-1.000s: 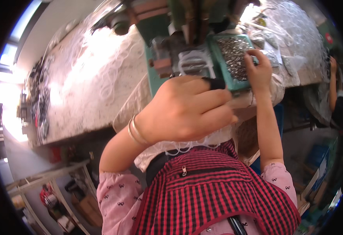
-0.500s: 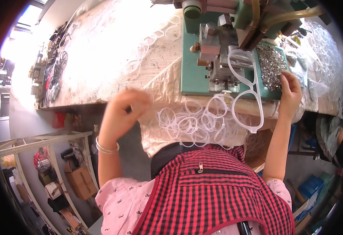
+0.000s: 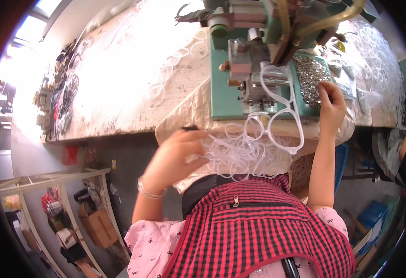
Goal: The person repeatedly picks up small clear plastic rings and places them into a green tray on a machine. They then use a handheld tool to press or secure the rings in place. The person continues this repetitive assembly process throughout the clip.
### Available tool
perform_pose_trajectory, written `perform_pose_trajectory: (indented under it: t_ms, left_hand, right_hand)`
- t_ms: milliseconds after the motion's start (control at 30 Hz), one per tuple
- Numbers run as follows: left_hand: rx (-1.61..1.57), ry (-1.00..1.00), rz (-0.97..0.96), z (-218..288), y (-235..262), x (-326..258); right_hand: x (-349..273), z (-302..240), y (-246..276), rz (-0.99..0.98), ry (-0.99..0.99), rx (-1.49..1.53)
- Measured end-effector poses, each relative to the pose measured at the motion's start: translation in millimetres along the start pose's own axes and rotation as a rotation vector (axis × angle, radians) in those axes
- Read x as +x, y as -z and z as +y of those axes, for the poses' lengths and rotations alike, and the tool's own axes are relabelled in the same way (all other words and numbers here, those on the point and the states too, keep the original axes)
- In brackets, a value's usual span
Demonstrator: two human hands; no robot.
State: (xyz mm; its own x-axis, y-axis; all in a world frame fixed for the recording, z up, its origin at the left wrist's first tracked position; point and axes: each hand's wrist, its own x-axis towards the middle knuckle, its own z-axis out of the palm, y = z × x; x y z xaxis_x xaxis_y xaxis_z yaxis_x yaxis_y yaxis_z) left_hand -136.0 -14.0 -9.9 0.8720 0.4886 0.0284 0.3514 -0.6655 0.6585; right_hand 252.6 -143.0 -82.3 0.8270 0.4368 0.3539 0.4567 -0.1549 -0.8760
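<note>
Left hand (image 3: 177, 155): we log the forearm raised from the lower left, wrist bent, fingers curled loosely into the pile of clear plastic frames (image 3: 240, 155) heaped at the workbench (image 3: 119, 92) edge; whether they pinch one we cannot tell. Centre: one clear spectacle frame (image 3: 281, 111) hangs from the green machine (image 3: 226, 88), above that pile. Right hand (image 3: 330, 104): we log the arm stretched straight up, fingertips drawn together on the tray of small metal parts (image 3: 310, 76).

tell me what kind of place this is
Probably a small eyewear workshop. A green bench machine holds a clear glasses frame, more clear frames are heaped by the left hand, and the right hand reaches a tray of small metal parts.
</note>
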Motion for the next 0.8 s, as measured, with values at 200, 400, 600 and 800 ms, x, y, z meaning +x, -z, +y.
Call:
perform_pose_trajectory:
  t_ms: [200, 400, 600, 800]
  left_hand:
    - [-1.112, -0.188, 0.447, -21.4, 35.2, -0.3]
    - [-1.606, -0.168, 0.610, -33.4, 3.4, 70.4]
    - [-1.863, -0.003, 0.606, -38.3, -29.9, 94.2]
    - [-0.603, -0.542, 0.876, 84.0, 32.8, 130.7]
  right_hand:
    - [-19.5, -29.9, 30.7, -0.119, -0.138, 0.256]
    - [11.3, -109.4, -41.8, -0.286, 0.230, 0.259]
    - [-11.5, -111.4, -56.0, -0.208, 0.121, 0.393]
    - [-8.3, -126.8, -52.5, -0.419, -0.112, 0.704]
